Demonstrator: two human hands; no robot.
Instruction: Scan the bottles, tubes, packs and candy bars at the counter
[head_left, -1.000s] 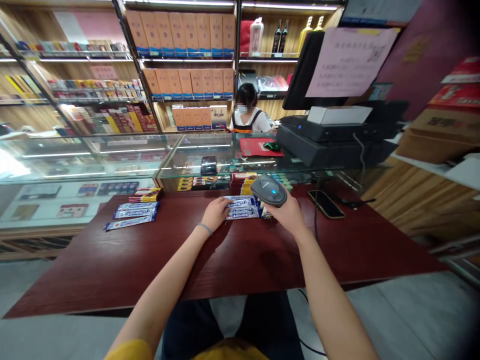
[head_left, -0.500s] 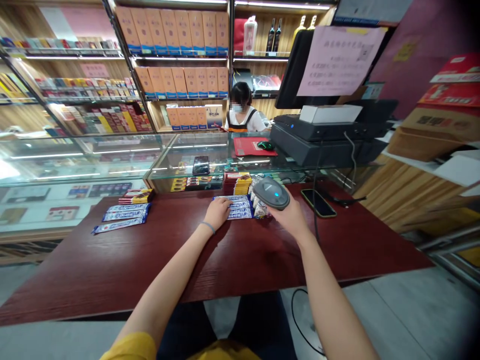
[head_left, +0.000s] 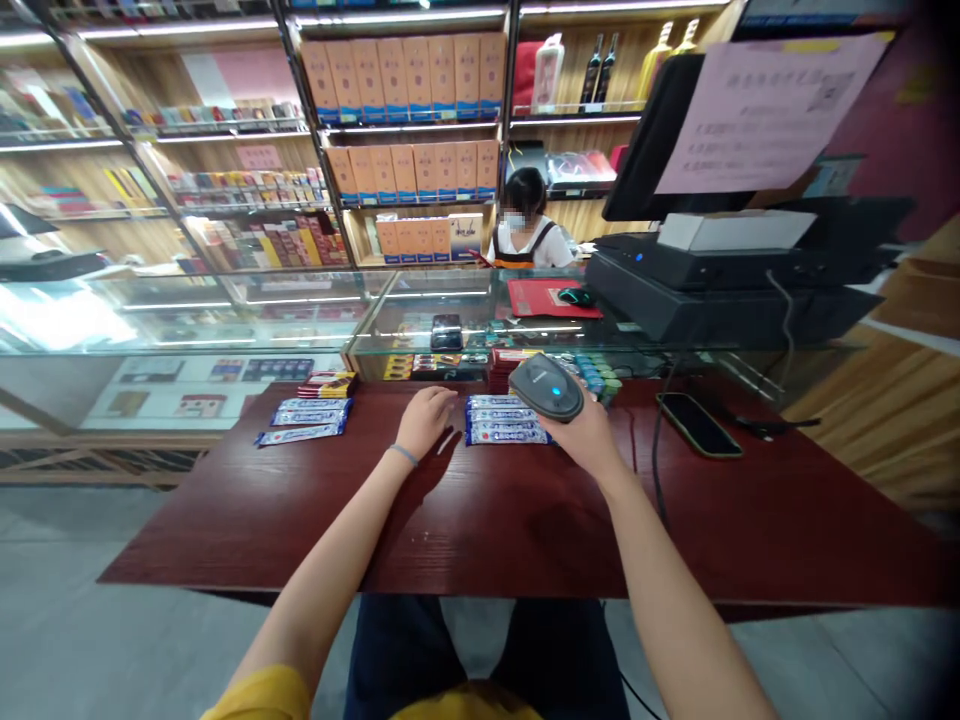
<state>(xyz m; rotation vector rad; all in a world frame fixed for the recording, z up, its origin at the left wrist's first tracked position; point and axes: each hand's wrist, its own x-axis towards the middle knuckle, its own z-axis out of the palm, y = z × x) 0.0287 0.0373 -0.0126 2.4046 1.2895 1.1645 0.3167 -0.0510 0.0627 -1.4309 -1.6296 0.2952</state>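
My right hand (head_left: 590, 435) is wrapped round a dark grey barcode scanner (head_left: 546, 388) with a lit blue light, held above the right end of a row of blue-and-white packets (head_left: 502, 425). My left hand (head_left: 424, 422) is just left of that row, apart from it, its fingers stretched to the right and nothing visible in them. Farther left lie several similar blue-and-white packets (head_left: 307, 418), with red-and-yellow packs (head_left: 328, 384) behind them. A stack of dark red packs (head_left: 508, 368) stands behind the middle row, partly hidden by the scanner.
A phone (head_left: 701, 425) lies on the dark red table (head_left: 480, 530) at the right, beside a hanging black cable (head_left: 657, 460). Behind the table stands a glass counter (head_left: 420, 300) with a monitor (head_left: 652, 140). A person (head_left: 529, 225) is behind the counter.
My left hand has come off the middle packets and moved left of them. The scanner stays in my right hand and is now over the packets' right end. The view has turned left.
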